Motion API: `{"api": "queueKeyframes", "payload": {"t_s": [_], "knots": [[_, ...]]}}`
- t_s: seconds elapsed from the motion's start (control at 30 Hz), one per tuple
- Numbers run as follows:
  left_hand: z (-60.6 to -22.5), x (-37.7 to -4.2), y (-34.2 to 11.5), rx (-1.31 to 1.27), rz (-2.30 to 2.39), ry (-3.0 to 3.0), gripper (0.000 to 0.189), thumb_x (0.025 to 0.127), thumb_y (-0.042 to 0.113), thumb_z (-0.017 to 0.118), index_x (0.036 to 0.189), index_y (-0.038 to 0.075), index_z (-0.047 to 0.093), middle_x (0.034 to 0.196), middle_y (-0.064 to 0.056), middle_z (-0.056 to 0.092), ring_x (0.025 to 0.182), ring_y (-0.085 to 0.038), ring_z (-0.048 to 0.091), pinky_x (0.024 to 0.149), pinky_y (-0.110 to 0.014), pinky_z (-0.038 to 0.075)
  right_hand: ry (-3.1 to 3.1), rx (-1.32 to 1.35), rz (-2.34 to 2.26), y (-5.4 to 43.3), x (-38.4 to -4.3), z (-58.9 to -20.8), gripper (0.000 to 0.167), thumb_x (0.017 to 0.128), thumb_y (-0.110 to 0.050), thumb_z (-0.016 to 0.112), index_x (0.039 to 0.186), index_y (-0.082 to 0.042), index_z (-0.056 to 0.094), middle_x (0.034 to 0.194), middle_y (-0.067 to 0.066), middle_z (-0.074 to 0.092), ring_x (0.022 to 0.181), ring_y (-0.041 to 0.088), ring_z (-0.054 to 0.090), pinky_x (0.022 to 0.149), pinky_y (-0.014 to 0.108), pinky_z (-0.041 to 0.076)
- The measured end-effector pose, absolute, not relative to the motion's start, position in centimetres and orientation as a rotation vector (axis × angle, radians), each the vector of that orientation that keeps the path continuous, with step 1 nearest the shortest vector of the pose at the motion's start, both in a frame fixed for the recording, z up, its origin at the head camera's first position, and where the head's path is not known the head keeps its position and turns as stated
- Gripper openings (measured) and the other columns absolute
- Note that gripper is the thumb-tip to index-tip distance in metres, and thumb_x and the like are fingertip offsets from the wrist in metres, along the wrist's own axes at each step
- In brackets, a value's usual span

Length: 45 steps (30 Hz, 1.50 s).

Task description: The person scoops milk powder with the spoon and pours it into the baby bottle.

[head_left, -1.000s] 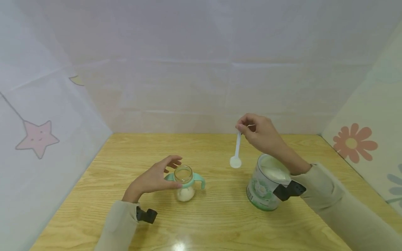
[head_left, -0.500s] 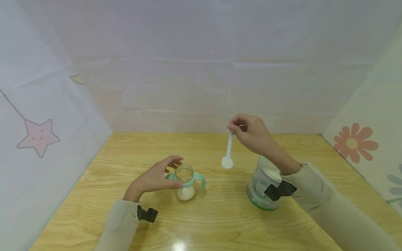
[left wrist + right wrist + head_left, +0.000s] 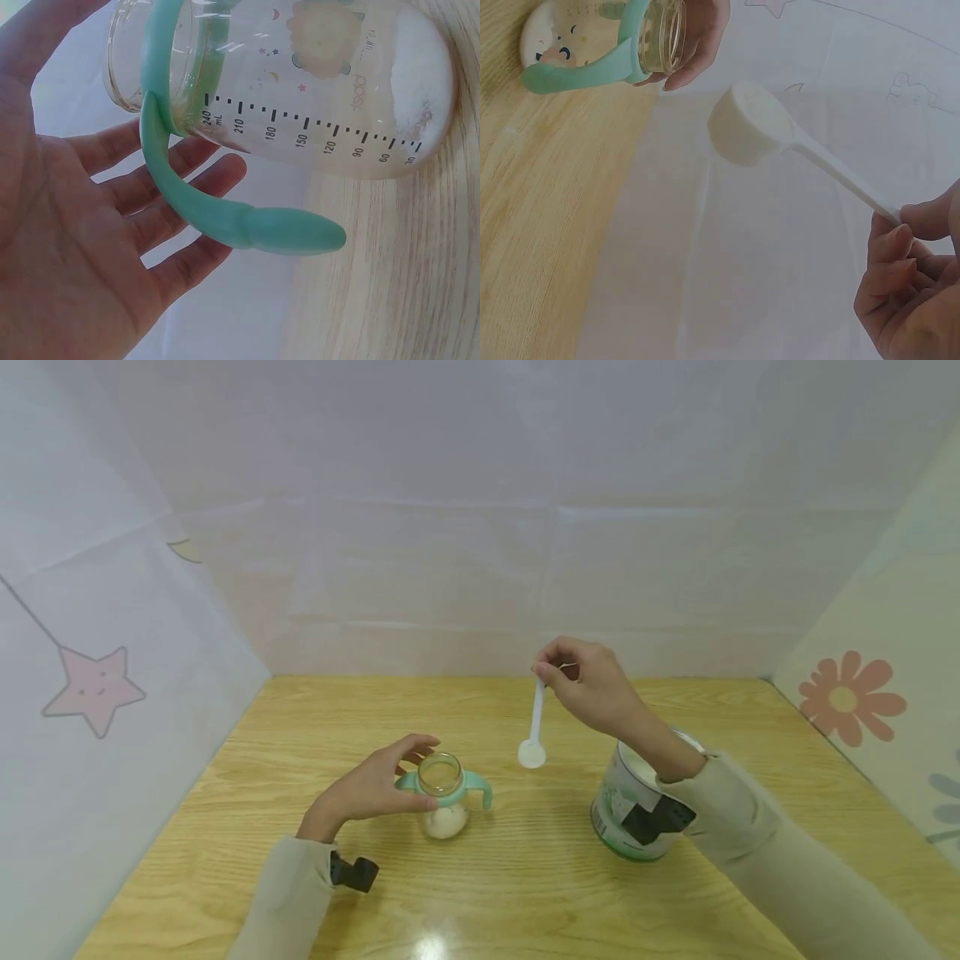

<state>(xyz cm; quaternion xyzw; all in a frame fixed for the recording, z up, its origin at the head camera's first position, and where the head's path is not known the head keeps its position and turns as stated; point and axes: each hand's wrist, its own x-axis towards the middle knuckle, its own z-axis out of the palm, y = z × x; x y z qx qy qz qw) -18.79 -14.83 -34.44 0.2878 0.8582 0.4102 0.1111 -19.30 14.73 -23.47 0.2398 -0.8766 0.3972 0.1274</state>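
Observation:
A clear baby bottle [image 3: 446,821] with a mint-green two-handled collar stands upright and uncapped on the table. White powder [image 3: 420,75] covers its bottom, below printed volume marks. My left hand [image 3: 363,789] holds it loosely at the neck, thumb across the front of the collar and fingers behind; one green handle [image 3: 292,229] lies before the palm. Between thumb and fingertips my right hand [image 3: 592,689] pinches the end of a long white scoop handle. The scoop [image 3: 754,124], filled with pale powder, hangs in the air to the right of the bottle's mouth.
An open milk powder can [image 3: 622,802], white and green, stands at the right under my right forearm, its mouth partly hidden. The wooden table [image 3: 510,893] meets pale cloth walls [image 3: 420,577] at the back and sides. Black wrist cameras [image 3: 356,874] sit on both sleeves.
My right hand has carried the filled scoop leftward from near the can toward the bottle, dipping slightly. The left hand and bottle have stayed almost still.

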Motion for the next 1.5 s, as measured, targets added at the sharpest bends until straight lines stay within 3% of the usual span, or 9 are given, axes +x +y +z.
{"api": "queueKeyframes", "payload": {"t_s": [0.83, 1.5], "knots": [[-35.3, -19.0, -14.7, 0.833, 1.199, 2.490, 0.074, 0.080, 0.036, 0.076, 0.141, 0.015, 0.040, 0.129, -0.005, 0.054, 0.121, -0.028, 0.048, 0.095, -0.050, 0.044, -2.532, 0.758, 1.261, 12.3, -19.9, -25.3, 0.010, 0.095, -0.002, 0.056, 0.093, 0.004, 0.063, 0.085, 0.015, 0.064, 0.076, 0.021, 0.063, 0.071, 0.029, 0.054], [-35.2, -18.8, -14.6, 0.805, 1.213, 2.471, 0.073, 0.080, 0.034, 0.076, 0.140, 0.010, 0.043, 0.128, -0.005, 0.056, 0.121, -0.030, 0.049, 0.097, -0.052, 0.044, -2.512, 0.820, 1.261, 11.1, -19.9, -25.7, 0.009, 0.095, -0.001, 0.055, 0.094, 0.004, 0.063, 0.085, 0.014, 0.064, 0.076, 0.021, 0.062, 0.071, 0.033, 0.055]]}}
